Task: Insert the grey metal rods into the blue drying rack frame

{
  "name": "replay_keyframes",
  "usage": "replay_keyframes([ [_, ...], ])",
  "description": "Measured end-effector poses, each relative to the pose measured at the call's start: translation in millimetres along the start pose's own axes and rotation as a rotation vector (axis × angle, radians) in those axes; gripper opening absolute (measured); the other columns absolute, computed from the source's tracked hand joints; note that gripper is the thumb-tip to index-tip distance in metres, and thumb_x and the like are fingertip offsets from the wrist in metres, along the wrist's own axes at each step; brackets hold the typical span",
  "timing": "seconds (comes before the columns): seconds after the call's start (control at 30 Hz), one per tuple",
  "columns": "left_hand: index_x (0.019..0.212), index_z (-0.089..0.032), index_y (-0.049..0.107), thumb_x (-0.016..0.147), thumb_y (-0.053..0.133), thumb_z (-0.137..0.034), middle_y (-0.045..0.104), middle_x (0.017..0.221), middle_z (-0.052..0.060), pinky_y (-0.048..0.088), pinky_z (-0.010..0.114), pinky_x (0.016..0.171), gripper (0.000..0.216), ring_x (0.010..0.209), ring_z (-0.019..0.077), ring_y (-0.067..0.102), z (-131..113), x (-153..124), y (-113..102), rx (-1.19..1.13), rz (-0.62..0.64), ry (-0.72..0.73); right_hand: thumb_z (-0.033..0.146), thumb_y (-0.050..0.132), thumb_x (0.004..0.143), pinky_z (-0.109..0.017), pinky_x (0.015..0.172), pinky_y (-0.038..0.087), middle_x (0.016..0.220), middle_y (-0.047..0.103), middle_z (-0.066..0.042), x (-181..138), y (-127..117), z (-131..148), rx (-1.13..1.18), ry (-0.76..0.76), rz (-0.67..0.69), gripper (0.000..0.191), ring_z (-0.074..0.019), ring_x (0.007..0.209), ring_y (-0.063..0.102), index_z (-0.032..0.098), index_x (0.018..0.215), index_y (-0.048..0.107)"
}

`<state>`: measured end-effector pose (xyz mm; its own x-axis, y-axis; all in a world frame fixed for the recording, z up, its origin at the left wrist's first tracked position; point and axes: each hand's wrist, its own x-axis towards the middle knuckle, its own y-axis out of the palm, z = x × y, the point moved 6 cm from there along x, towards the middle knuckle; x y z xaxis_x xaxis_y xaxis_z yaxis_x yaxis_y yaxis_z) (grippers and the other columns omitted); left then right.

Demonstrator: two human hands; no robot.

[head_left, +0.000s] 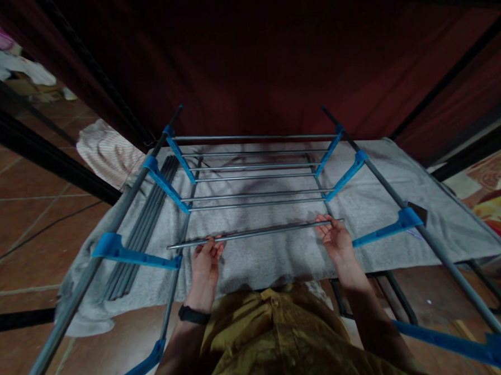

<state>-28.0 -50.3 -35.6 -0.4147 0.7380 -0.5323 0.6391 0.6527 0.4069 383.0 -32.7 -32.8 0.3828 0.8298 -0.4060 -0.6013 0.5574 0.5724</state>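
Note:
A thin grey metal tube [261,231] lies nearly level across both my hands. My left hand [207,258] pinches it near its left end, thumb on top. Close to the tube's right end, my right hand [334,239] has its thumb over it and the fingers curled beneath. Around my hands stands a rack frame of long grey poles [387,186] joined by blue plastic brackets [139,256]. The tube's left end is just above one left bracket, and its right end is near a right bracket [387,229]. Several crossbars [255,195] span the frame's far part.
Several loose grey tubes [145,226] lie in a bundle on the grey cloth [254,260] at the left. A small dark flat object [417,212] rests by the right pole. Behind hangs a dark red curtain [247,59]. Black bars stand at both sides, above a tiled floor [38,232].

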Motion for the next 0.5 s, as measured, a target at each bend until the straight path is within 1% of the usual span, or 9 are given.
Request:
replay_keyframes([
  [0.1, 0.077, -0.015, 0.062, 0.083, 0.063, -0.005, 0.066, 0.07, -0.001, 0.052, 0.022, 0.064, 0.012, 0.06, 0.0092, 0.063, -3.8, 2.0, -3.4, -0.022, -0.025, 0.005, 0.02, 0.055, 0.085, -0.026, 0.071, 0.063, 0.09, 0.076, -0.005, 3.3, -2.0, 6.9, 0.006, -0.029, -0.035, 0.009, -0.0153, 0.083, 0.074, 0.019, 0.086, 0.064],
  [0.2, 0.077, -0.015, 0.061, 0.084, 0.063, -0.004, 0.064, 0.067, -0.002, 0.051, 0.02, 0.059, 0.013, 0.057, 0.0087, 0.062, -9.0, 4.2, -5.9, -0.032, -0.047, 0.022, 0.016, 0.053, 0.087, -0.024, 0.07, 0.063, 0.089, 0.076, -0.005, 5.4, -6.1, 11.9, 0.005, -0.053, -0.071, 0.011, -0.014, 0.081, 0.074, 0.019, 0.087, 0.064],
  [0.33, 0.077, -0.014, 0.06, 0.085, 0.062, -0.003, 0.063, 0.064, -0.002, 0.051, 0.018, 0.056, 0.013, 0.054, 0.0078, 0.061, -14.4, 5.1, -6.8, -0.053, -0.069, 0.043, 0.017, 0.061, 0.087, -0.023, 0.071, 0.063, 0.088, 0.076, -0.003, 4.2, -8.4, 11.9, -0.017, -0.078, -0.065, 0.004, -0.0128, 0.078, 0.074, 0.019, 0.088, 0.064],
  [0.5, 0.074, -0.014, 0.06, 0.087, 0.061, -0.004, 0.064, 0.063, -0.001, 0.053, 0.018, 0.058, 0.016, 0.054, 0.008, 0.062, -12.7, 1.7, -4.2, -0.07, -0.073, 0.007, 0.019, 0.066, 0.087, -0.022, 0.075, 0.062, 0.089, 0.075, 0.0, -0.3, -7.7, 13.0, -0.027, -0.136, -0.07, 0.002, -0.0111, 0.081, 0.074, 0.02, 0.087, 0.065],
])
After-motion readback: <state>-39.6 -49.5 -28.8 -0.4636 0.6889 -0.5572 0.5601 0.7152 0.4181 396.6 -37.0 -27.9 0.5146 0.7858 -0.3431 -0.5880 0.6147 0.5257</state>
